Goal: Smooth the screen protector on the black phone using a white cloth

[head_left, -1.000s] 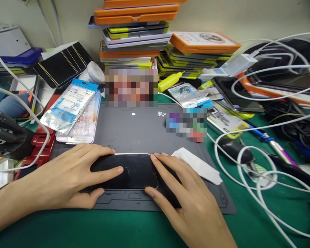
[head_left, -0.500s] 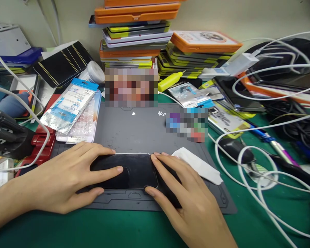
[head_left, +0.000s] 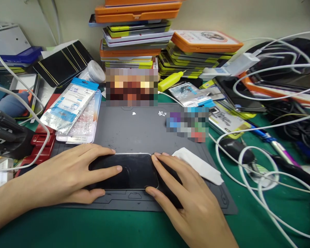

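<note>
A smartphone (head_left: 138, 172) with a dark screen lies flat and crosswise on the grey work mat (head_left: 136, 132). My left hand (head_left: 69, 172) grips its left part, thumb at the near edge and other fingers along the far edge. The left index finger rests stretched out on the glass. At the right end, my right hand (head_left: 188, 189) clasps the phone between the thumb at the near corner and the fingertips at the far corner. Both palms hide parts of the phone's surroundings. A folded white cloth (head_left: 198, 165) lies just beyond my right hand.
Stacked orange and yellow cases (head_left: 136, 34) stand at the back. Packaged parts (head_left: 71, 103) and a red tool (head_left: 42, 141) lie at left. On the right are looped white cables (head_left: 240, 158), a computer mouse (head_left: 235, 150) and a blue-purple pen-like tool (head_left: 274, 144). A yellow bottle (head_left: 170, 81) lies behind the mat.
</note>
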Tool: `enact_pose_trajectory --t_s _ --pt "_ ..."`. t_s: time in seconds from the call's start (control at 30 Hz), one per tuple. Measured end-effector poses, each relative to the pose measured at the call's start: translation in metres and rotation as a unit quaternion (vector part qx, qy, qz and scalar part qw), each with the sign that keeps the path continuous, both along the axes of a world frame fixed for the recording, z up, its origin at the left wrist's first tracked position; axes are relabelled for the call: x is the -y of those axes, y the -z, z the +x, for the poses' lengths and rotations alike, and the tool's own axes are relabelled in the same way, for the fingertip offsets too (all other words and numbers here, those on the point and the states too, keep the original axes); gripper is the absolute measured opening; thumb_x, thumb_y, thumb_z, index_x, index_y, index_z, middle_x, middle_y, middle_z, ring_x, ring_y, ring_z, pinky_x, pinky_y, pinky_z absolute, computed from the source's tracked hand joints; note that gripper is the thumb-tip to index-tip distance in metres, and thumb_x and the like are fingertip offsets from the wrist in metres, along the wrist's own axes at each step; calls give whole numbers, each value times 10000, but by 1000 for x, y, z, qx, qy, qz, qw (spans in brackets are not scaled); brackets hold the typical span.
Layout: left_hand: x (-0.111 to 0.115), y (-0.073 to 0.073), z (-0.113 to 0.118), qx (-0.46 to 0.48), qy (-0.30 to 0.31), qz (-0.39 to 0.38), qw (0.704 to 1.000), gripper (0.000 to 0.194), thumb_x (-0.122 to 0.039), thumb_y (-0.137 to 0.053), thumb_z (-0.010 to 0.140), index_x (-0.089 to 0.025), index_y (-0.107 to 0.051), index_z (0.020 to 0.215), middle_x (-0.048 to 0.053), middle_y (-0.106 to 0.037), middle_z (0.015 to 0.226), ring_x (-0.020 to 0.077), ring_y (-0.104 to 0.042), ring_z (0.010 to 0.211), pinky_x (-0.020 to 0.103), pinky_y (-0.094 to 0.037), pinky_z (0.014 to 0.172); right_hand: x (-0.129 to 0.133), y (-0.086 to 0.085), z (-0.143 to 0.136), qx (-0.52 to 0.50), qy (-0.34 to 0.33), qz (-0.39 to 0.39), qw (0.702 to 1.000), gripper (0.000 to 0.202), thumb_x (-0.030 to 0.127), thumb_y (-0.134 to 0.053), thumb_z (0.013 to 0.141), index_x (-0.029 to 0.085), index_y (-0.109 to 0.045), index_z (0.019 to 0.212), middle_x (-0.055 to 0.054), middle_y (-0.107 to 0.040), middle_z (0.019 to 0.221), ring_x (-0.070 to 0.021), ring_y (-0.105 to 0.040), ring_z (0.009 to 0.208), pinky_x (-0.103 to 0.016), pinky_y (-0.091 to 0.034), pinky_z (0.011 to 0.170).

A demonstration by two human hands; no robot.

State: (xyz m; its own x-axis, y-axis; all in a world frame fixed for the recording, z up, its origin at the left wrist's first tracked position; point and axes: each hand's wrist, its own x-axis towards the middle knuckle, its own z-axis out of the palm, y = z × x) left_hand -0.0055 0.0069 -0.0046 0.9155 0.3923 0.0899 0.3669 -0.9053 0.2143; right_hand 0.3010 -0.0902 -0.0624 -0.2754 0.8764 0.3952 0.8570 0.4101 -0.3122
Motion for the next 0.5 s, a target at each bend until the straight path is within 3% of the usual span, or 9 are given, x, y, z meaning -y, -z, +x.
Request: enact_pose_trajectory --t_s 0.5 --pt "0 0 -4 13 -24 -5 1000 497 -413 -584 1080 -270 -550 1555 171 -650 1468 349 -718 1224 481 -667 980 0 1 -1 -16 7 -4 1000 514 378 -578 1105 238 -504 1594 -96 -643 1483 -291 -585 1414 -468 -510 1182"
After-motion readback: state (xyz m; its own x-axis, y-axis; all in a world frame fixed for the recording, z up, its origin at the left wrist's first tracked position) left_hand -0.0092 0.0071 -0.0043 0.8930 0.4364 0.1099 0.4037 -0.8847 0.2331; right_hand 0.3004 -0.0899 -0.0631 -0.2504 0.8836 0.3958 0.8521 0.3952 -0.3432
